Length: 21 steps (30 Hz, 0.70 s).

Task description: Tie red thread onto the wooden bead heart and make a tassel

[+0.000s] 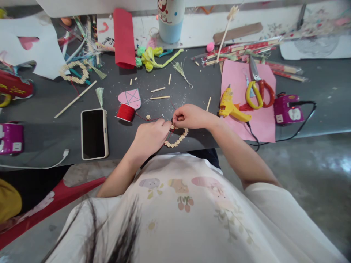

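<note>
On the tabletop (115, 84), a phone (93, 133) lies left of a red spool (125, 113). The left hand (153, 134), its grip hidden, reaches the beaded ring (179, 140) near the front edge; the right hand (189, 116) has its fingertips pinched together above it. A glue gun (233, 108) lies farther right.

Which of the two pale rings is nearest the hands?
The front ring, at the left hand and right hand; the other ring lies farther left, beyond the phone.
</note>
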Motion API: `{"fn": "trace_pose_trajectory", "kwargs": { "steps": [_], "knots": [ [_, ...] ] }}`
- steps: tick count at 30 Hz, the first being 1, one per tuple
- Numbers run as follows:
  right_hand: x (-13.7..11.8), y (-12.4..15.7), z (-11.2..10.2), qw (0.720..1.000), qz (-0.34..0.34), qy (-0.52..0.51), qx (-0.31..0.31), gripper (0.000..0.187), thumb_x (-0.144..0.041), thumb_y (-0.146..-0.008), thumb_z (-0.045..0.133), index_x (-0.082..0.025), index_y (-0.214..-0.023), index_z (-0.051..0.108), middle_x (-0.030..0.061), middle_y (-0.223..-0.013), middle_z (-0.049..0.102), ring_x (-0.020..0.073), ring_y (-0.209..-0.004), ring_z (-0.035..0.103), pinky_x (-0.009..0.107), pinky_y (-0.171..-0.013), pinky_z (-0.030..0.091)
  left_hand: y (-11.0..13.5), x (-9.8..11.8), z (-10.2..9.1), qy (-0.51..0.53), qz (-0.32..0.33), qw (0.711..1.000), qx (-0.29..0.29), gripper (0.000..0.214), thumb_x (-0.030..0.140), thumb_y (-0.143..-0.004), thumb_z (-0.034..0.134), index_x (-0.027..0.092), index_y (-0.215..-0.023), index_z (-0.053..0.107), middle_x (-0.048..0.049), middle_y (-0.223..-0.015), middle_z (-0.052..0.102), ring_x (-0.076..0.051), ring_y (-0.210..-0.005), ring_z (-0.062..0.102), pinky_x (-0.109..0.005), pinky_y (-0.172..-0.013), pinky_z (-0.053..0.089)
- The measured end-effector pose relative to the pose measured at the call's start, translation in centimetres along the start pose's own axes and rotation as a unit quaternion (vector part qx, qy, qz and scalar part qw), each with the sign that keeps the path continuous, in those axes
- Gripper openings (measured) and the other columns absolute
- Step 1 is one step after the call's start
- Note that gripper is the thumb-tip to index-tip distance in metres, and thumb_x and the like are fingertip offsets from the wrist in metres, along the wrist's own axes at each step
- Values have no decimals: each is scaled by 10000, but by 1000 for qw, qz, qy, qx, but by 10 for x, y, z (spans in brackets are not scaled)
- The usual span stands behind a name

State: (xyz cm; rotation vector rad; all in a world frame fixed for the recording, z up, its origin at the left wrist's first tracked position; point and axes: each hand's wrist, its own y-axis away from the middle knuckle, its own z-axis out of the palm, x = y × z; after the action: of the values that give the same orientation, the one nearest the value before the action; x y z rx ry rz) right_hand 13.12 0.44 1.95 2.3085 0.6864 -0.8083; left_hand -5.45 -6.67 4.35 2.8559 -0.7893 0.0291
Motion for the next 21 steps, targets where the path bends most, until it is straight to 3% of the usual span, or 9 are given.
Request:
{"fn": "trace_pose_trajectory", "kwargs": {
  "steps": [8,16,21],
  "knots": [
    [2,0,-4,1000,1,9,-7,130,-251,-705,562,-168,-680,658,-35,-541,517,88,-544,397,263,-574,260,0,1,-1,-10,-3,1000,-9,246,277,-977,380,213,-974,618,-53,-863,650,-187,-760,663,-307,-503,283],
    [2,-4,-7,1000,-15,-13,-18,146,-263,-711,581,-159,-686,681,-45,-519,465,77,-515,374,251,-543,274,1,0,0,-20,10,1000,15,255,293,-983,371,203,-946,607,-42,-845,648,-198,-726,660,-312,-491,252],
    [1,-5,-8,999,-16,-28,-40,119,-237,-709,579,-158,-676,662,-49,-514,438,77,-518,369,248,-537,279,2,2,-2,-15,2,1000,-6,266,289,-984,364,203,-974,615,-54,-865,649,-201,-726,659,-309,-498,285]
  ]
}}
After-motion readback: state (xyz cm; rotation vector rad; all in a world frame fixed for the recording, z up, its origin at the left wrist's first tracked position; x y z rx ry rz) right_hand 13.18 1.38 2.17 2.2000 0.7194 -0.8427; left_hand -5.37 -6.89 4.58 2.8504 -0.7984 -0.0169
